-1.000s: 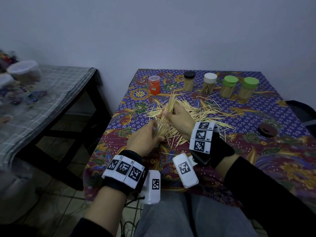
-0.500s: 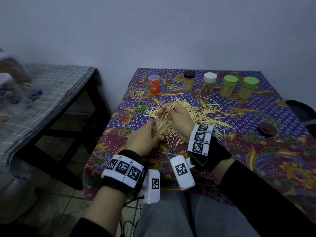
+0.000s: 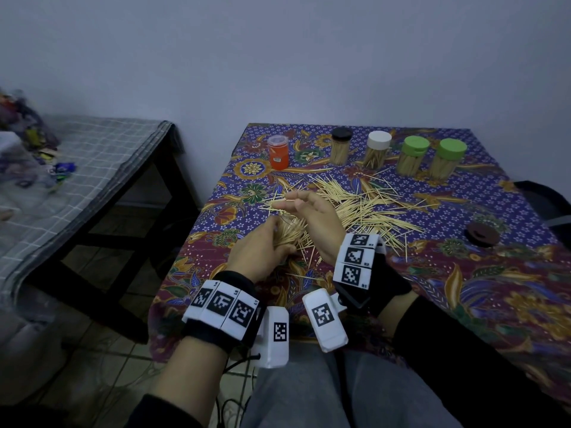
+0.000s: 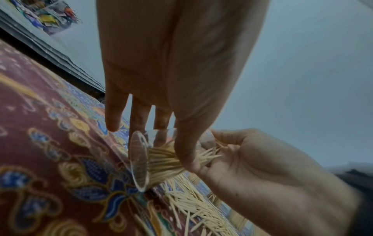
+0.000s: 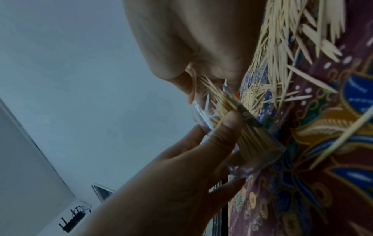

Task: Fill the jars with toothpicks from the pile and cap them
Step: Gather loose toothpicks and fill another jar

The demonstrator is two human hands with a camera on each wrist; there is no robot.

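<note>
Half-filled clear jar (image 4: 141, 159) tilted at frame centre, gripped by left hand (image 3: 259, 248); right hand (image 3: 315, 217) loosely spread at toothpicks (image 5: 250, 132). Risk: protruding tips spilling if tilted further.

The clear jar (image 3: 289, 233) sits in the left hand (image 3: 258, 253), tilted, toothpicks inside it. The right hand (image 3: 321, 223) is just right of it, at its mouth. The toothpick pile (image 3: 364, 205) lies beyond both hands, five capped jars (image 3: 378, 149) farther behind, a loose lid (image 3: 482, 233) well right.
</note>
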